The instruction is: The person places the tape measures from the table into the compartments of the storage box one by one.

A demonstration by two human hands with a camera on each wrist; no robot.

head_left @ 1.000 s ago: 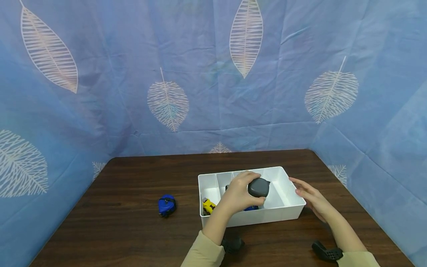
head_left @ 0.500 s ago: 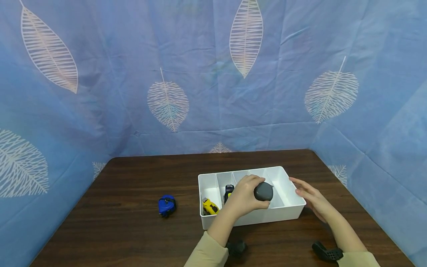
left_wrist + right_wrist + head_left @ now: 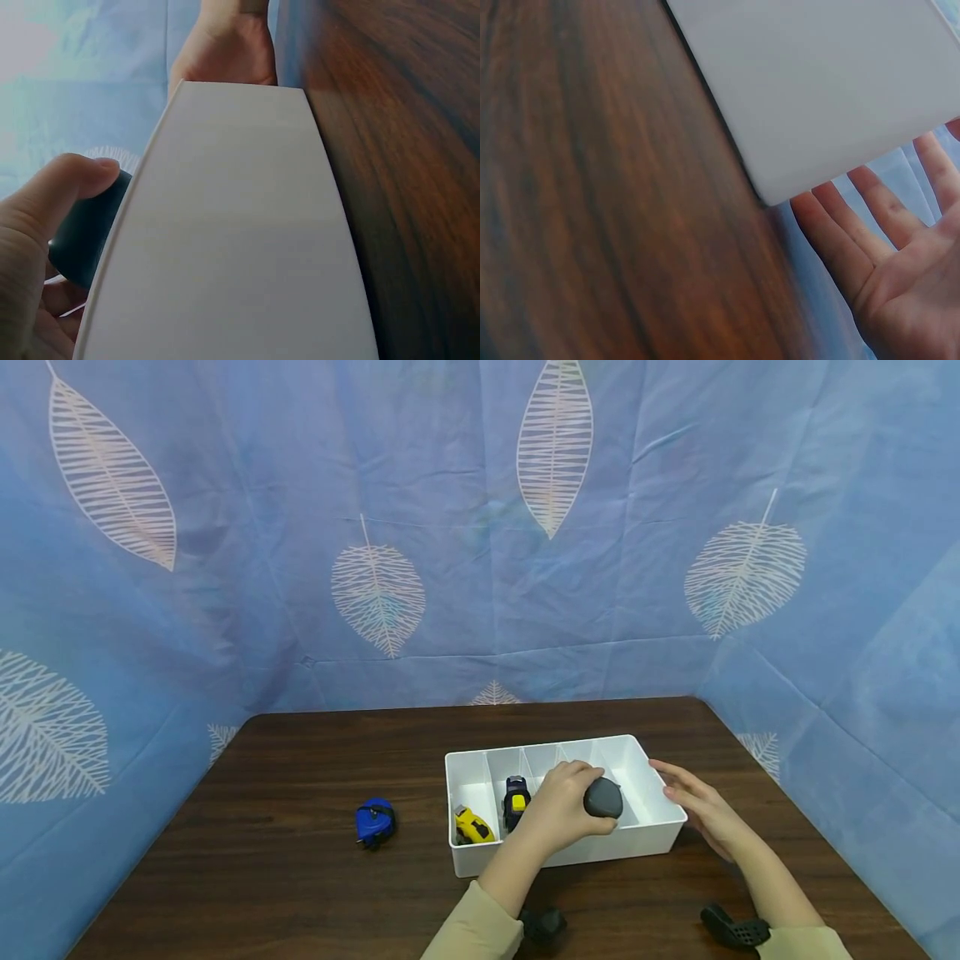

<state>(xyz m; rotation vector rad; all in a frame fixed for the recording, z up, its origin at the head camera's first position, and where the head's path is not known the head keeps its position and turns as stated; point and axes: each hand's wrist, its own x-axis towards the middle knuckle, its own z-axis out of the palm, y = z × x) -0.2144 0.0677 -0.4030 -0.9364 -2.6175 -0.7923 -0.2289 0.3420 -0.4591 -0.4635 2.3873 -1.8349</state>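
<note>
My left hand (image 3: pixel 558 806) grips a rounded dark grey tape measure (image 3: pixel 603 797) between thumb and fingers. It is over the right-middle part of a white divided box (image 3: pixel 525 856). In the left wrist view the thumb lies on the tape measure (image 3: pixel 90 232), partly hidden by the box wall. My right hand (image 3: pixel 708 810) stays at the box's right end, fingers extended at the wall; in the right wrist view its fingertips disappear behind the box. In the left compartments sit a yellow tape measure (image 3: pixel 474 827) and a black-and-yellow tape measure (image 3: pixel 516 802).
A blue tape measure (image 3: pixel 375 822) with a black strap lies on the dark wooden table (image 3: pixel 262 860), left of the box. Blue leaf-patterned cloth (image 3: pixel 450 568) hangs behind and at the sides. Black devices are worn at both wrists.
My left hand has moved right and slightly nearer with the dark grey tape measure, uncovering the black-and-yellow one. My right hand and the box stay where they were.
</note>
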